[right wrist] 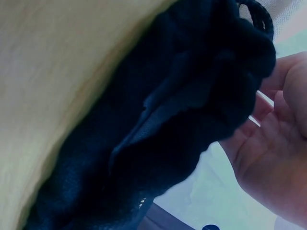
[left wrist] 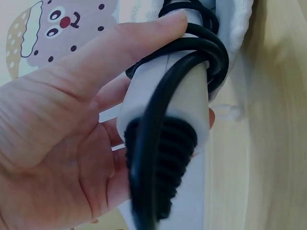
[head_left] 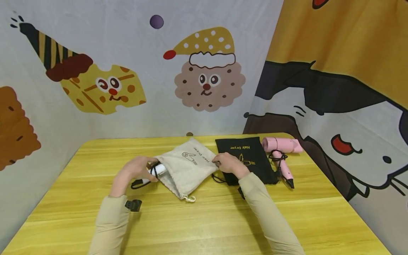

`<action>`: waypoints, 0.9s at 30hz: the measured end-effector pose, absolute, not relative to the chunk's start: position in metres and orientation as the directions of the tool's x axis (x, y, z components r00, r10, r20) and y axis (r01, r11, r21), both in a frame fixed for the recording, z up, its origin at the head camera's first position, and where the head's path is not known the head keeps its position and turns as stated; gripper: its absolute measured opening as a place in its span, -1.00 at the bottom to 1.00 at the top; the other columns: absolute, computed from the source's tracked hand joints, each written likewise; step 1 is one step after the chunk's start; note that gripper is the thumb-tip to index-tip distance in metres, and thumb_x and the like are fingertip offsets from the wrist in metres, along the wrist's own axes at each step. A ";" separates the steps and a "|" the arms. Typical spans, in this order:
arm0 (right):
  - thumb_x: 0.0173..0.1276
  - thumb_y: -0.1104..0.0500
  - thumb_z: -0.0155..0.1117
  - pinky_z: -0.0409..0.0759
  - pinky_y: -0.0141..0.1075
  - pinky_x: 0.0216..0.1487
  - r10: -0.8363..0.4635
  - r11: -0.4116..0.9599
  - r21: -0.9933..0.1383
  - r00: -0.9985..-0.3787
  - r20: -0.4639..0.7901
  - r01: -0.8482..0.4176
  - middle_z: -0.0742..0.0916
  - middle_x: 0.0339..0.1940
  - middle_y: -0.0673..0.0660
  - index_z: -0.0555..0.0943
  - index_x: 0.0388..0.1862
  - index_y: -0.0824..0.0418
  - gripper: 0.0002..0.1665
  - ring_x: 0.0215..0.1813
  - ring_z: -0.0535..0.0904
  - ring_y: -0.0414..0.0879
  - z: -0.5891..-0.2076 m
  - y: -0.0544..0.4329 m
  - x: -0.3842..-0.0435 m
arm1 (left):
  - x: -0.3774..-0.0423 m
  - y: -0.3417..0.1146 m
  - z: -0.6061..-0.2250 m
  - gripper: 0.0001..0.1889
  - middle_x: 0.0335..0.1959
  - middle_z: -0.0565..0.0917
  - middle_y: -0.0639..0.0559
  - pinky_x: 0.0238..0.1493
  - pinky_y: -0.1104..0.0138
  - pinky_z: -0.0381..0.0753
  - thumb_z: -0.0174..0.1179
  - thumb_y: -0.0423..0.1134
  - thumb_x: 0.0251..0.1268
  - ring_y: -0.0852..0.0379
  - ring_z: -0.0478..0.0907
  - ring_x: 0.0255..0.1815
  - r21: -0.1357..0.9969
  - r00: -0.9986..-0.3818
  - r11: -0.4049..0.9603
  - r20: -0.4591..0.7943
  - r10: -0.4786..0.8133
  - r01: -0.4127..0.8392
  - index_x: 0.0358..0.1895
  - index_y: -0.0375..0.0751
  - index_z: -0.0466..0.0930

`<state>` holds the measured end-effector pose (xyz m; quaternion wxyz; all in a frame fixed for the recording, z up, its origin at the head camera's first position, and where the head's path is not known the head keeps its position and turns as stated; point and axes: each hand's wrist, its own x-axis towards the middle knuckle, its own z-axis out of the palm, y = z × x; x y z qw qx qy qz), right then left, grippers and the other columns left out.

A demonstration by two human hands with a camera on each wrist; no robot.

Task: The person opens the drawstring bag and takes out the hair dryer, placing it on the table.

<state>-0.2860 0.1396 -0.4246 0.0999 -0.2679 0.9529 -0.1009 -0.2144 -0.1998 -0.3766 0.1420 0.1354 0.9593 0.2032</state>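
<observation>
My left hand [head_left: 135,169] grips the white handle of a hair dryer [head_left: 160,170], whose upper part is hidden inside a cream drawstring bag [head_left: 188,173]. In the left wrist view, a black cord [left wrist: 165,91] is wound round the handle, with my thumb lying across it. The bag's mouth faces left and carries a white drawstring [head_left: 190,199]. At the bag's far right end, my right hand [head_left: 230,164] pinches its edge. Beneath that hand and forearm lies a black "Hair Dryer" bag [head_left: 234,145]; its gathered mouth [right wrist: 192,96] fills much of the right wrist view.
A pink hair dryer [head_left: 282,145] with its cord wrapped round the handle lies on the right, beside the black bag. The yellow wood-grain table [head_left: 178,230] meets a cartoon-printed cloth [head_left: 153,124] at the back and a second printed cloth [head_left: 331,117] at right.
</observation>
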 end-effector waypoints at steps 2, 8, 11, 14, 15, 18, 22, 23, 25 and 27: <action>0.42 0.30 0.03 0.44 -0.30 -0.24 -0.533 0.836 -0.242 -0.835 -0.139 -0.493 0.66 0.12 0.12 0.63 0.10 0.14 -0.64 0.11 0.59 0.03 -0.424 0.140 -0.286 | -0.214 -0.201 -0.376 -0.18 0.05 0.61 -0.34 0.03 0.01 0.56 0.47 -0.11 -0.12 -0.22 0.56 0.04 0.423 -0.923 0.884 -0.223 0.313 0.197 0.29 -0.35 0.39; 0.43 0.26 0.05 0.44 -0.31 -0.29 -0.548 0.829 -0.213 -0.828 -0.123 -0.517 0.69 0.06 0.10 0.66 0.06 0.10 -0.67 -0.06 0.61 -0.04 -0.421 0.136 -0.286 | -0.215 -0.197 -0.378 -0.17 0.06 0.57 -0.35 -0.04 0.02 0.58 0.46 -0.18 -0.09 -0.18 0.54 -0.01 0.429 -0.928 0.892 -0.254 0.273 0.144 0.34 -0.31 0.32; 0.42 0.27 0.05 0.34 -0.33 -0.40 -0.547 0.827 -0.215 -0.832 -0.096 -0.519 0.71 0.02 0.10 0.68 0.02 0.08 -0.68 -0.26 0.54 -0.10 -0.418 0.132 -0.287 | -0.215 -0.193 -0.381 -0.12 0.21 0.46 -0.39 0.09 -0.08 0.51 0.45 -0.11 -0.04 -0.30 0.46 0.14 0.425 -0.932 0.897 -0.265 0.248 0.118 0.38 -0.30 0.25; 0.43 0.25 0.04 0.30 -0.34 -0.46 -0.529 0.835 -0.226 -0.845 -0.077 -0.502 0.70 -0.01 0.10 0.67 0.02 0.07 -0.68 -0.32 0.47 -0.13 -0.417 0.129 -0.288 | -0.216 -0.189 -0.383 -0.11 0.35 0.33 -0.39 0.19 -0.16 0.41 0.39 -0.02 0.05 -0.39 0.31 0.29 0.404 -0.939 0.908 -0.258 0.228 0.110 0.42 -0.29 0.18; 0.44 0.24 0.04 0.32 -0.34 -0.45 -0.523 0.838 -0.224 -0.849 -0.071 -0.497 0.69 0.00 0.10 0.67 0.03 0.07 -0.68 -0.31 0.47 -0.13 -0.418 0.128 -0.289 | -0.216 -0.188 -0.384 -0.13 0.36 0.32 -0.39 0.19 -0.17 0.40 0.36 -0.01 0.08 -0.40 0.29 0.31 0.393 -0.942 0.913 -0.252 0.222 0.111 0.42 -0.28 0.18; 0.45 0.18 0.04 0.47 -0.29 -0.34 -0.511 0.844 -0.216 -0.858 -0.049 -0.491 0.66 0.06 0.11 0.63 0.09 0.06 -0.68 -0.14 0.57 -0.08 -0.419 0.125 -0.291 | -0.220 -0.185 -0.387 -0.20 0.30 0.39 -0.38 0.05 -0.10 0.50 0.33 -0.05 0.13 -0.34 0.42 0.20 0.362 -0.949 0.924 -0.230 0.214 0.120 0.41 -0.25 0.21; 0.44 0.17 0.07 0.57 -0.14 0.05 -0.511 0.846 -0.205 -0.858 -0.047 -0.492 0.55 0.28 0.17 0.53 0.23 0.07 -0.60 0.23 0.51 0.07 -0.422 0.121 -0.293 | -0.226 -0.185 -0.390 -0.28 0.17 0.51 -0.34 -0.17 0.04 0.54 0.33 -0.13 0.14 -0.17 0.53 -0.04 0.331 -0.952 0.933 -0.215 0.220 0.141 0.37 -0.22 0.28; 0.44 0.17 0.07 0.53 -0.11 0.15 -0.512 0.846 -0.207 -0.857 -0.054 -0.492 0.50 0.33 0.18 0.49 0.27 0.08 -0.57 0.30 0.46 0.09 -0.423 0.121 -0.294 | -0.227 -0.184 -0.390 -0.29 0.15 0.53 -0.33 -0.18 0.06 0.54 0.33 -0.15 0.14 -0.14 0.54 -0.06 0.325 -0.951 0.934 -0.210 0.225 0.150 0.36 -0.22 0.29; 0.43 0.17 0.07 0.45 -0.05 0.28 -0.508 0.848 -0.216 -0.858 -0.076 -0.483 0.40 0.43 0.18 0.39 0.36 0.07 -0.49 0.41 0.33 0.11 -0.424 0.120 -0.294 | -0.230 -0.184 -0.391 -0.36 0.07 0.57 -0.31 -0.20 0.08 0.54 0.32 -0.18 0.14 -0.10 0.53 -0.12 0.318 -0.951 0.932 -0.188 0.244 0.176 0.31 -0.22 0.35; 0.44 0.16 0.05 0.36 -0.02 0.37 -0.508 0.849 -0.222 -0.856 -0.094 -0.479 0.30 0.49 0.17 0.30 0.43 0.06 -0.42 0.48 0.23 0.11 -0.425 0.118 -0.295 | -0.232 -0.183 -0.393 -0.46 -0.02 0.61 -0.29 -0.19 0.07 0.55 0.32 -0.23 0.13 -0.10 0.54 -0.15 0.316 -0.950 0.925 -0.158 0.270 0.210 0.20 -0.23 0.41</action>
